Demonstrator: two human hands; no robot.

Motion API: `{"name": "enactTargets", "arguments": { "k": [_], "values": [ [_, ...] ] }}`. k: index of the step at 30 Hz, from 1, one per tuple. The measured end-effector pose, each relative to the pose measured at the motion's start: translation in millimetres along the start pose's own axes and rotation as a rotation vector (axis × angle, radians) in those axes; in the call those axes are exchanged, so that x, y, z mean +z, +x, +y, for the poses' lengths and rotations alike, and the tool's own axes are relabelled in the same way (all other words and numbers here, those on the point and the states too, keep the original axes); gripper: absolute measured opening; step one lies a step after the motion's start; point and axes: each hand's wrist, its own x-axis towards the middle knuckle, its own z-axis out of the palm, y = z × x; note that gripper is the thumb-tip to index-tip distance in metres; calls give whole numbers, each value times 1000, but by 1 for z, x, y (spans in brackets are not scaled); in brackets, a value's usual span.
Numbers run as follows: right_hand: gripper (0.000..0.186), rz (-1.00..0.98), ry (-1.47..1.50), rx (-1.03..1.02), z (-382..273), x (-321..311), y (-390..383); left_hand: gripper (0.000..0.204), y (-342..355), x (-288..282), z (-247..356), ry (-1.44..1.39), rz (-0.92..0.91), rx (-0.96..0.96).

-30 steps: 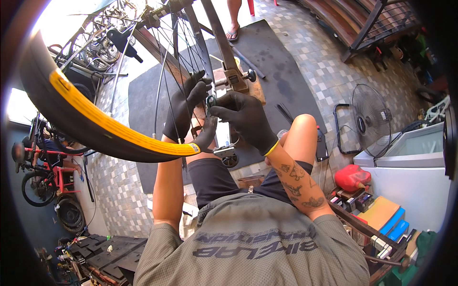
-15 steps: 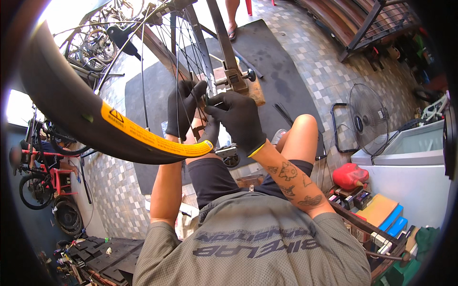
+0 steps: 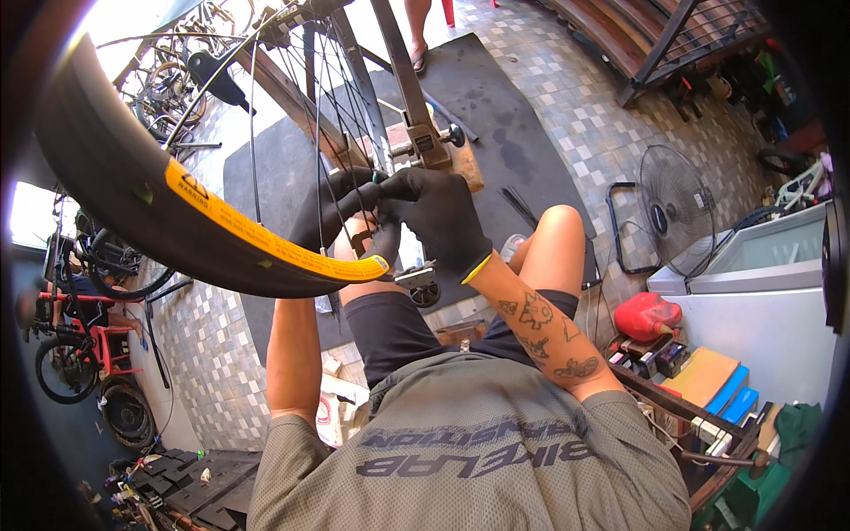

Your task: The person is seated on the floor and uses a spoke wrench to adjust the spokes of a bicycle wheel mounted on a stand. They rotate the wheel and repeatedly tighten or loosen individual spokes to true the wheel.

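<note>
In the head view, the fingertips are closed over the green tool (image 3: 380,176), which showed more plainly a second ago and is now mostly hidden beside the spokes of the wheel (image 3: 208,257); close two-handed work there is judged to be under way. The right hand (image 3: 440,221) is angled inward from right of the wheel, its fingers pinched narrowly on the tool. The left hand (image 3: 329,205) is curled behind the wheel's spokes; whether anything is gripped by it cannot be told.
</note>
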Motion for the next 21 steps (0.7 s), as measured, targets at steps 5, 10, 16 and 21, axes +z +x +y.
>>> {"name": "enactTargets", "arguments": {
  "k": [5,10,16,21],
  "values": [
    [20,-6,-123,-37,1,-2,1,31,1,1,-6,39,41,23],
    [31,51,-182,-36,9,3,4,28,8,15,-8,-87,124,88],
    [34,-194,244,97,39,-4,28,36,8,27,-1,172,341,103],
    [25,-142,378,98,53,-6,45,42,21,16,-3,232,412,155]
  ]
}}
